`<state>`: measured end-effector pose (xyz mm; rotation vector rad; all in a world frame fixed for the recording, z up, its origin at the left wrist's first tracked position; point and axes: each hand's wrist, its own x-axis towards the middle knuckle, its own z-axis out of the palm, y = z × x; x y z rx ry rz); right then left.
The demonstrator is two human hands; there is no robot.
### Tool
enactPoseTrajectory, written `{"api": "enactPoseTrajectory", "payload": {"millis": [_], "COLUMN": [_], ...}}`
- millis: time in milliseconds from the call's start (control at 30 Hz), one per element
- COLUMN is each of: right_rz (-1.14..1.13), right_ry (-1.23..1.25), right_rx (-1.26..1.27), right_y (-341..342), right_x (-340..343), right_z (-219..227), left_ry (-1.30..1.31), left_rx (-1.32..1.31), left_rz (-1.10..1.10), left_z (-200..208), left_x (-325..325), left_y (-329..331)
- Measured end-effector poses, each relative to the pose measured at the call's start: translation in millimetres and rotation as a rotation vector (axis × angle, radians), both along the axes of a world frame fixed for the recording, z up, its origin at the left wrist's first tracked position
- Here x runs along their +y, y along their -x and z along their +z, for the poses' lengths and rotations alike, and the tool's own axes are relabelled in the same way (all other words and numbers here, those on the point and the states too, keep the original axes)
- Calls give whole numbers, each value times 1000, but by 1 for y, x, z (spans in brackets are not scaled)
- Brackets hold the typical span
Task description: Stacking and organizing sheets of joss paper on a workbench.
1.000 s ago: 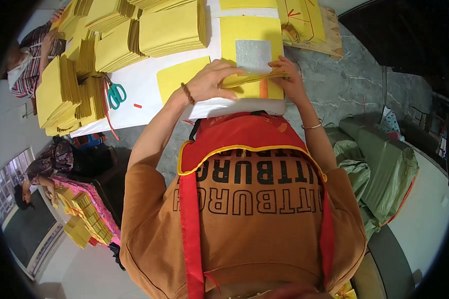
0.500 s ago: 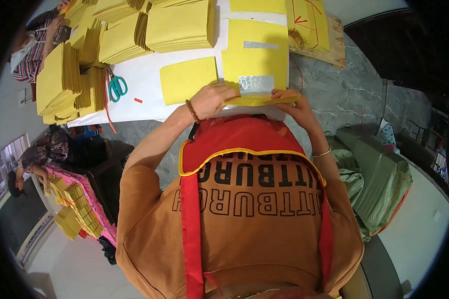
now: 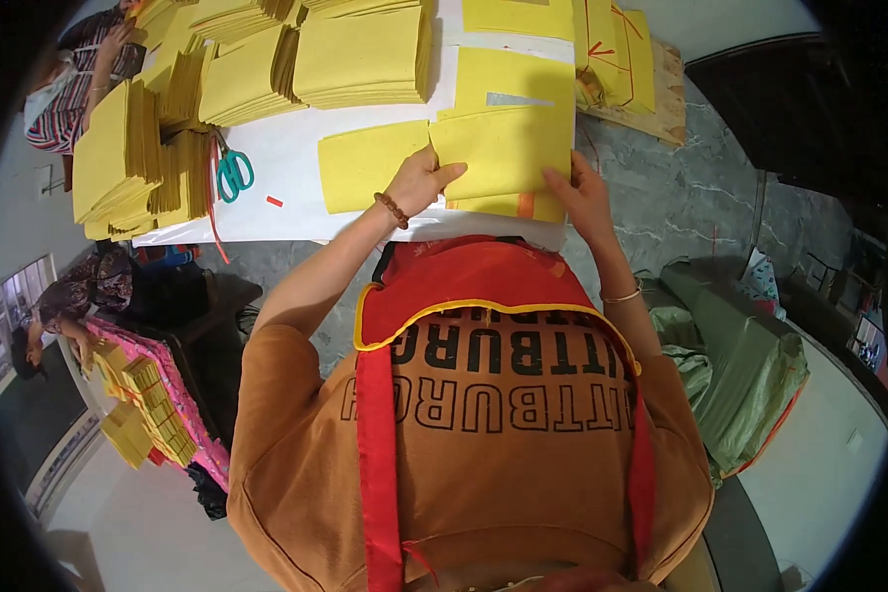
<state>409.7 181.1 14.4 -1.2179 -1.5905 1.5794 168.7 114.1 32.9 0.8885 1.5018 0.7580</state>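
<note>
Large dark block letters (image 3: 483,405) stand upside down across the brown top (image 3: 464,493). Both forearms reach forward; the left hand (image 3: 419,185) and right hand (image 3: 586,202) pinch opposite edges of a yellow sheet (image 3: 503,148), fingers closed, thumbs on top, at the near edge of the white surface (image 3: 296,163).

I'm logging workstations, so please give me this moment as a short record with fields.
work: yellow sheet, partly covering a silver patch
left hand: at its left edge, thumb on top
right hand: at its right edge, thumb on top
tool: green-handled scissors, left of both hands
surface: white-covered table
stock: folded yellow paper stacks
</note>
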Motion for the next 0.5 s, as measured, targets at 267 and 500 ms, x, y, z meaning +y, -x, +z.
{"api": "enactPoseTrajectory", "payload": {"millis": [267, 500], "right_rz": [-89, -98], "right_ry": [98, -158], "right_rx": [-96, -178], "right_y": [14, 12], "right_x": [7, 9], "right_z": [8, -17], "left_ry": [-116, -140], "left_rx": [126, 468], "left_rz": [106, 29], "left_z": [-22, -23], "left_x": [7, 12], "left_y": [-1, -5]}}
